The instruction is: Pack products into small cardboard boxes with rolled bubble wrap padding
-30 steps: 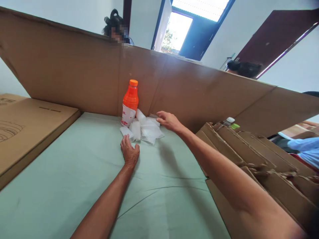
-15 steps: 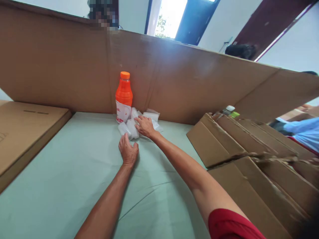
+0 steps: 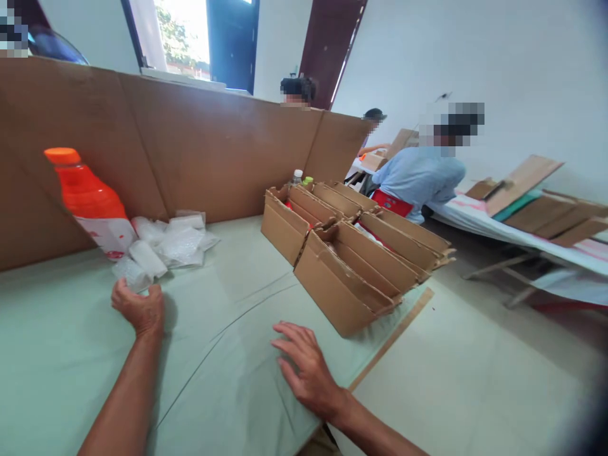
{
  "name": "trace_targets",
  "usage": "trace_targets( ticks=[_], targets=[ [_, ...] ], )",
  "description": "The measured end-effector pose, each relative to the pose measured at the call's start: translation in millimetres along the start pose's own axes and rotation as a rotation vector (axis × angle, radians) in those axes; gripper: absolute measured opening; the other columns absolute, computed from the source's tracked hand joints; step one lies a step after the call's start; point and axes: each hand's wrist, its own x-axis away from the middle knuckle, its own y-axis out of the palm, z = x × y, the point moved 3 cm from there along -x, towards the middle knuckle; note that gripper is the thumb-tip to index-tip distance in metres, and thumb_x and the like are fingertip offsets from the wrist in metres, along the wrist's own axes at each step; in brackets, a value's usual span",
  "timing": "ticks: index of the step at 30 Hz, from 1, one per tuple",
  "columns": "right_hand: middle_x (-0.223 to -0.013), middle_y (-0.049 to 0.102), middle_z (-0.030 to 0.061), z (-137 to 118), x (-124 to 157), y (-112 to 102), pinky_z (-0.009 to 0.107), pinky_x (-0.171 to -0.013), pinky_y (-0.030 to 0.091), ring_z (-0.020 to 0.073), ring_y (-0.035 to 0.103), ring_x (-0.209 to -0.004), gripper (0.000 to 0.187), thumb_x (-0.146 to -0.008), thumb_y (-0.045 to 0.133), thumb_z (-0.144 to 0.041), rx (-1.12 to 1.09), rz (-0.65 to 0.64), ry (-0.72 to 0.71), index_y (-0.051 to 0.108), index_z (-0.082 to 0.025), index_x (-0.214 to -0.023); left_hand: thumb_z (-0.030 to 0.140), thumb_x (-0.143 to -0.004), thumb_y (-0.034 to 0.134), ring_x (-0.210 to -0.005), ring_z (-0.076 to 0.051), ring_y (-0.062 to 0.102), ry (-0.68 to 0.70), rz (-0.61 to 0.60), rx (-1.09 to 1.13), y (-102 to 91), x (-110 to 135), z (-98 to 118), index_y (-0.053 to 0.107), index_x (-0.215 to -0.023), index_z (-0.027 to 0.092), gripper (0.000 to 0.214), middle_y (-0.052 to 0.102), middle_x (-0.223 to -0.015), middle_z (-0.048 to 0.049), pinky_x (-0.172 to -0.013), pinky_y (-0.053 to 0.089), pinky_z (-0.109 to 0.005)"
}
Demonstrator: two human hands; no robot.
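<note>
My left hand [image 3: 139, 306] rests low over the table with thumb and fingers apart, just in front of a pile of clear bubble-wrap pieces [image 3: 179, 242]. Its fingertips are close to the nearest rolled piece; whether they touch it I cannot tell. Behind the pile, an orange bottle [image 3: 97, 201] with an orange cap and white label stands against the cardboard wall. My right hand [image 3: 308, 366] hovers over the front right of the table, fingers spread and nothing in them. Beyond it sit several open cardboard boxes [image 3: 342, 285], side by side.
A tall cardboard wall [image 3: 228, 152] lines the back of the green-covered table [image 3: 228, 354]. White-capped and green-capped bottles show behind the boxes. At right, a person in a light blue shirt [image 3: 418, 177] sits beside another table [image 3: 560, 253] with cardboard on it.
The view has swung to the right, bringing the boxes and other people into sight. My right hand has left the bubble-wrap pile and moved right; my left hand stays near the pile.
</note>
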Motion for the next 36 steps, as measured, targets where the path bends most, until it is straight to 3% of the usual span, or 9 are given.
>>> trace_targets(
  ticks=[3, 7, 10, 12, 15, 19, 23, 30, 36],
  targets=[
    [-0.129, 0.069, 0.0095, 0, 0, -57, 0.045, -0.099, 0.048, 0.0266, 0.061, -0.125, 0.036, -0.087, 0.056, -0.010, 0.173, 0.158, -0.055, 0.061, -0.025, -0.119, 0.015, -0.065, 0.064, -0.137, -0.039, 0.041, -0.023, 0.038, 0.007, -4.9, -1, 3, 0.043, -0.125, 0.018, 0.064, 0.051, -0.139, -0.0137, -0.118, 0.027, -0.058],
    [-0.136, 0.065, 0.0115, 0, -28, -120, 0.048, -0.106, 0.039, 0.0302, 0.054, -0.134, 0.041, -0.092, 0.057, -0.017, 0.468, 0.321, -0.020, 0.057, -0.025, -0.131, 0.019, -0.065, 0.066, -0.134, -0.040, 0.042, -0.042, 0.039, 0.026, -12.6, 0, 10, 0.040, -0.124, 0.020, 0.064, 0.049, -0.137, -0.0130, -0.116, 0.029, -0.062],
    [-0.130, 0.069, 0.0145, 14, -44, -149, 0.048, -0.104, 0.037, 0.0328, 0.058, -0.127, 0.041, -0.094, 0.057, -0.026, 0.667, 0.254, 0.086, 0.058, -0.019, -0.134, 0.027, -0.065, 0.067, -0.130, -0.040, 0.044, -0.013, -0.030, 0.001, -24.4, 13, 13, 0.041, -0.127, 0.017, 0.068, 0.050, -0.132, -0.0159, -0.113, 0.032, -0.065],
    [-0.112, 0.075, 0.0150, 31, -48, -157, 0.046, -0.094, 0.039, 0.0324, 0.065, -0.108, 0.035, -0.094, 0.057, -0.031, 0.764, 0.152, 0.132, 0.065, -0.015, -0.124, 0.032, -0.069, 0.065, -0.128, -0.038, 0.049, 0.050, -0.113, -0.036, -36.4, 33, 12, 0.044, -0.129, 0.016, 0.065, 0.053, -0.129, -0.0172, -0.111, 0.037, -0.063],
    [-0.081, 0.075, 0.0109, 56, -47, -155, 0.040, -0.077, 0.039, 0.0278, 0.066, -0.079, 0.024, -0.094, 0.054, -0.031, 0.825, 0.055, 0.135, 0.072, -0.017, -0.097, 0.032, -0.074, 0.061, -0.125, -0.034, 0.055, 0.207, -0.289, -0.105, -56.2, 79, 14, 0.056, -0.123, 0.018, 0.051, 0.060, -0.128, -0.0160, -0.111, 0.042, -0.056],
    [-0.073, 0.074, 0.0080, 61, -46, -144, 0.041, -0.075, 0.040, 0.0256, 0.065, -0.070, 0.024, -0.094, 0.051, -0.026, 0.728, 0.101, -0.028, 0.072, -0.019, -0.085, 0.029, -0.078, 0.061, -0.131, -0.032, 0.056, 0.414, -0.515, -0.171, -82.2, 146, 25, 0.070, -0.113, 0.023, 0.036, 0.067, -0.133, -0.0119, -0.119, 0.032, -0.054],
    [-0.074, 0.075, 0.0034, 26, -40, -139, 0.044, -0.085, 0.043, 0.0233, 0.067, -0.071, 0.019, -0.095, 0.052, -0.023, 0.516, 0.097, -0.185, 0.070, -0.022, -0.086, 0.030, -0.089, 0.056, -0.139, -0.032, 0.049, 0.575, -0.631, -0.273, -110.5, 194, 32, 0.067, -0.127, 0.023, 0.041, 0.060, -0.145, -0.0130, -0.120, 0.031, -0.057],
    [-0.084, 0.076, -0.0002, -53, -39, -121, 0.043, -0.099, 0.044, 0.0176, 0.069, -0.081, 0.023, -0.093, 0.053, -0.010, 0.047, -0.110, -0.365, 0.068, -0.027, -0.094, 0.030, -0.093, 0.054, -0.143, -0.035, 0.045, 0.811, -0.725, -0.380, -151.7, 246, 37, 0.062, -0.137, 0.024, 0.045, 0.053, -0.152, -0.0145, -0.116, 0.037, -0.060],
    [-0.085, 0.077, -0.0001, -84, -59, -86, 0.044, -0.107, 0.040, 0.0186, 0.069, -0.099, 0.029, -0.093, 0.048, -0.006, -0.076, -0.187, -0.510, 0.070, -0.026, -0.095, 0.027, -0.091, 0.057, -0.141, -0.032, 0.050, 0.735, -0.848, -0.183, -185.5, 277, 45, 0.068, -0.127, 0.025, 0.037, 0.060, -0.145, -0.0122, -0.115, 0.043, -0.056]
  ],
)
